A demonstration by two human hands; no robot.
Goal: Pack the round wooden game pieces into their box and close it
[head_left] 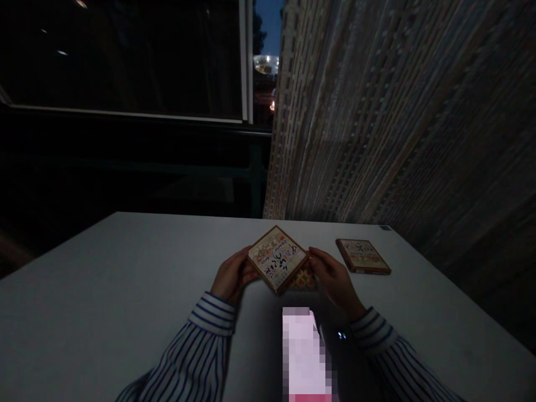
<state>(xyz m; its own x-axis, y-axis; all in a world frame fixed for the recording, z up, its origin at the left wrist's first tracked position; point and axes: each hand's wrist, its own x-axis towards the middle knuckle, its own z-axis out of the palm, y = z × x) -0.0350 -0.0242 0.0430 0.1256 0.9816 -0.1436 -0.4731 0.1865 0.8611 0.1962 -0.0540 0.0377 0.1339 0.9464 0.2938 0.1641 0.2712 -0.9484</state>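
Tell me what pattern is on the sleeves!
The shirt sleeves have dark blue stripes on white, seen best in the head view.

Box [276,258] between the hands [232,274]

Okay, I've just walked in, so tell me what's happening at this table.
A person's left hand and right hand hold a square chess box by opposite corners. Something with a red-and-yellow pattern shows below its lower right edge. A second box lies untouched on the white table, off to the right.
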